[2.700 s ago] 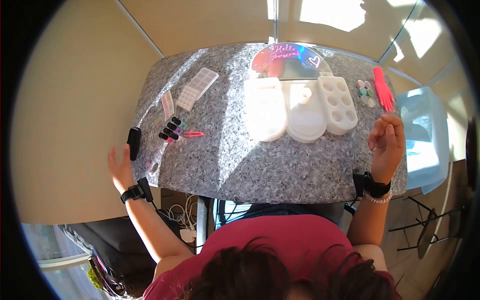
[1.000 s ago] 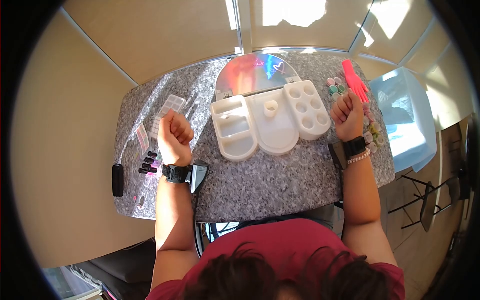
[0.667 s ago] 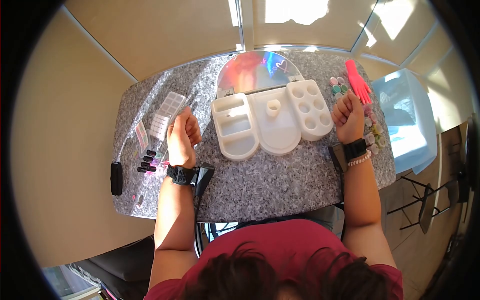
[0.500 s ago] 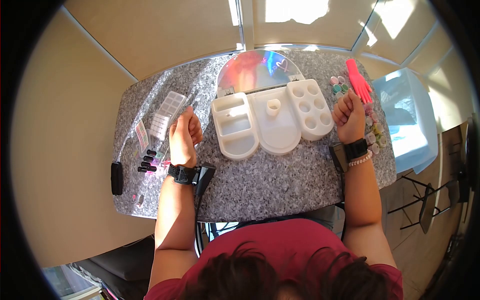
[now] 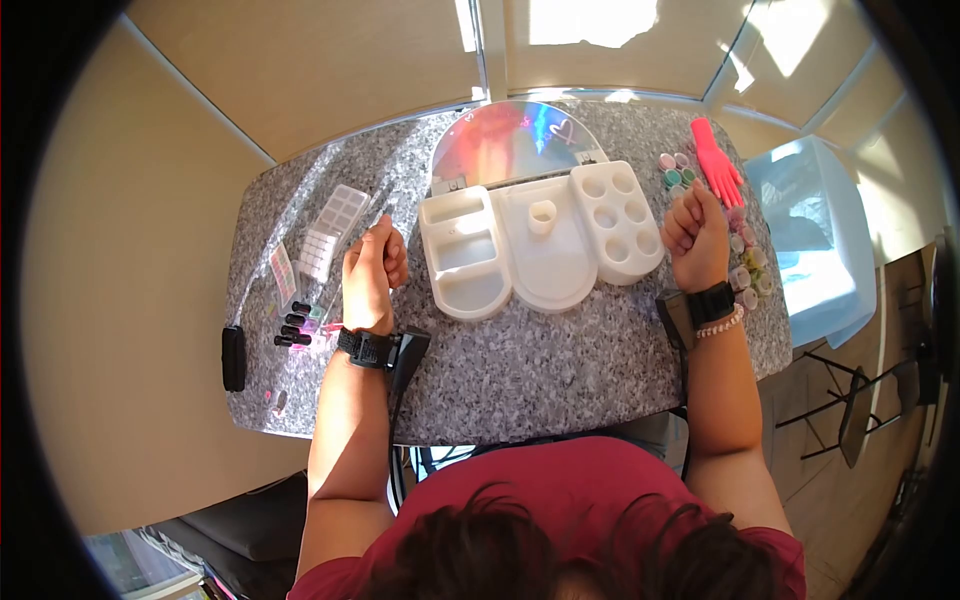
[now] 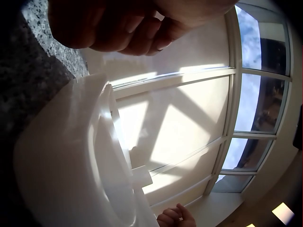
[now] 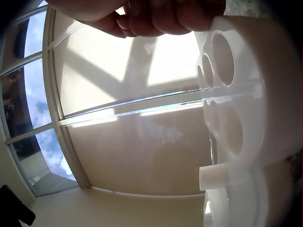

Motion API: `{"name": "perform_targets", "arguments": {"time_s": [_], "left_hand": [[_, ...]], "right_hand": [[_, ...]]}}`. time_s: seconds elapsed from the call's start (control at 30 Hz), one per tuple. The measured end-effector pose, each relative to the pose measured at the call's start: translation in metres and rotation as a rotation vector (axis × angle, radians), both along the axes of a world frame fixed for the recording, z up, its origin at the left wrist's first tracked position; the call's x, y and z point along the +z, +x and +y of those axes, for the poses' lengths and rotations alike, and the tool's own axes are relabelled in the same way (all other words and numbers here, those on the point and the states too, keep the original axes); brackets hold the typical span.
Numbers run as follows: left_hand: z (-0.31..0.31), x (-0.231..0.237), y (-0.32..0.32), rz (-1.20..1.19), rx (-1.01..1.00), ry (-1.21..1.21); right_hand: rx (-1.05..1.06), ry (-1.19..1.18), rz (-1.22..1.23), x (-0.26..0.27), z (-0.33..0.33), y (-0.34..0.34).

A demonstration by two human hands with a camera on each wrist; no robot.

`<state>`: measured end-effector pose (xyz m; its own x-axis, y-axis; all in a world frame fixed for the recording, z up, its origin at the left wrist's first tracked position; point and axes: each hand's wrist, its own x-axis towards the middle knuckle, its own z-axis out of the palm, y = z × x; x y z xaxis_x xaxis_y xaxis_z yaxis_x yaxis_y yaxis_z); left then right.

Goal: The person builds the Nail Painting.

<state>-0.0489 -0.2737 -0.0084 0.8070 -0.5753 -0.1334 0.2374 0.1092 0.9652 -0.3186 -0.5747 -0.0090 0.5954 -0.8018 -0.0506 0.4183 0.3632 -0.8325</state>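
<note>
A white moulded tray (image 5: 553,265) with a cup-like ring (image 5: 542,217) stands mid-table, between the hands. Just left of its three-compartment part, my left hand (image 5: 374,280) has curled fingers and holds nothing visible. On the tray's other side, my right hand (image 5: 698,238) is curled too, beside the section with round wells (image 5: 605,216). The left wrist view shows the left hand (image 6: 118,23) above the tray's pale side (image 6: 57,151). In the right wrist view the curled right hand (image 7: 161,14) is near the wells (image 7: 223,59). Whether either touches the tray, I cannot tell.
Behind the tray is an iridescent half-round panel (image 5: 500,145). To the left lie a clear compartment box (image 5: 345,207), a sticker sheet (image 5: 283,275), black-capped bottles (image 5: 295,321) and a black case (image 5: 233,358). To the right: a pink hand form (image 5: 714,162), small jars (image 5: 745,277), a blue bin (image 5: 815,240).
From the table's left edge, my left hand has come in beside the tray, its spread fingers now curled. The head view has shifted. In the last half second, the tray has moved slightly left.
</note>
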Motion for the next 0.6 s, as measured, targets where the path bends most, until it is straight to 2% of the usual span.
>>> {"name": "perform_targets", "arguments": {"time_s": [0.47, 0.6], "left_hand": [[0.001, -0.010, 0.006, -0.091, -0.055, 0.112], [-0.005, -0.018, 0.012, -0.099, 0.096, 0.100]], "right_hand": [[0.032, -0.040, -0.025, 0.008, 0.006, -0.002], [0.087, 0.072, -0.116, 0.011, -0.007, -0.006]]}}
